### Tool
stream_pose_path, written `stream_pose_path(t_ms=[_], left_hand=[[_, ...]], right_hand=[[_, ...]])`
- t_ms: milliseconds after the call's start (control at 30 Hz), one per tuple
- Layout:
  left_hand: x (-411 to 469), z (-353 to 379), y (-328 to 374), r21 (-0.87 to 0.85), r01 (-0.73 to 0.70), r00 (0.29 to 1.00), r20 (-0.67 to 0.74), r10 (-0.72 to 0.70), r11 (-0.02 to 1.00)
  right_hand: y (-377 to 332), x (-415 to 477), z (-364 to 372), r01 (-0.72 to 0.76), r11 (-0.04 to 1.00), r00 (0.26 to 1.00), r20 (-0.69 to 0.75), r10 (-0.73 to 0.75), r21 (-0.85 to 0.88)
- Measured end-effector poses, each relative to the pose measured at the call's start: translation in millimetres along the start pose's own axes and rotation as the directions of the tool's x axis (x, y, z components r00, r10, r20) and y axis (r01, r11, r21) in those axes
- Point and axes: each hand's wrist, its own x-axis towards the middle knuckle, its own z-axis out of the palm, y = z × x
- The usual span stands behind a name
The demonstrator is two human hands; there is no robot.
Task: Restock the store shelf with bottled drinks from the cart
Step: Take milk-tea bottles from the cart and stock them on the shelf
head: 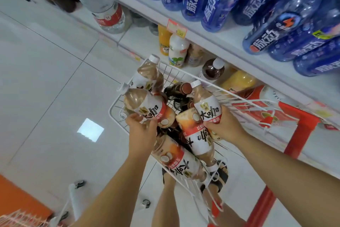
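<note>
The left hand curls its fingers round only the base of a coffee bottle, whose body and cap lean toward 10 o'clock. Held that low, it could pivot out and fall onto the loose bottles in the cart. The right hand wraps the lower half of a second bottle, cap toward 11. The shelf lies at 1 o'clock, and swinging both up together risks clipping its edge.

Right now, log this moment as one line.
stage: pick-up at basket | left hand: grips brown bottle | right hand: grips second bottle | basket: more bottles inside
</note>
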Motion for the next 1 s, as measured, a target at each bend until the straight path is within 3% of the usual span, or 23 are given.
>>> stream_pose_path(t_ms=[133,267,367,500,700,833,1000], left_hand=[[22,18,3,-0.201,0.004,1.0,0.001,-0.004,0.98],[31,41,11,-0.257,0.18,0.965,-0.142,-0.222,0.949],[21,49,20,-0.333,0.021,0.968,-0.229,-0.103,0.943],[-12,42,33,-0.292,-0.179,0.957,-0.272,0.098,0.939],[-97,16,104,-0.29,-0.411,0.911,-0.116,0.395,0.864],[-162,-2,177,-0.306,-0.605,0.782,-0.051,0.621,0.735],[-242,-11,280,-0.39,-0.804,0.503,-0.04,0.864,0.45]], right_hand=[[5,9,3,-0.033,0.999,0.999,0.019,0.032,0.042],[6,14,0,-0.022,0.999,0.999,0.025,0.022,0.03],[1,16,-11,-0.022,1.0,0.998,0.058,0.023,-0.005],[-3,-13,-27,0.027,0.999,0.998,0.06,-0.03,0.048],[-28,-110,-91,0.178,0.963,0.983,-0.084,-0.164,0.203],[-64,-181,-158,0.353,0.903,0.917,-0.283,-0.282,0.243],[-98,-260,-245,0.588,0.78,0.738,-0.536,-0.41,0.212]])
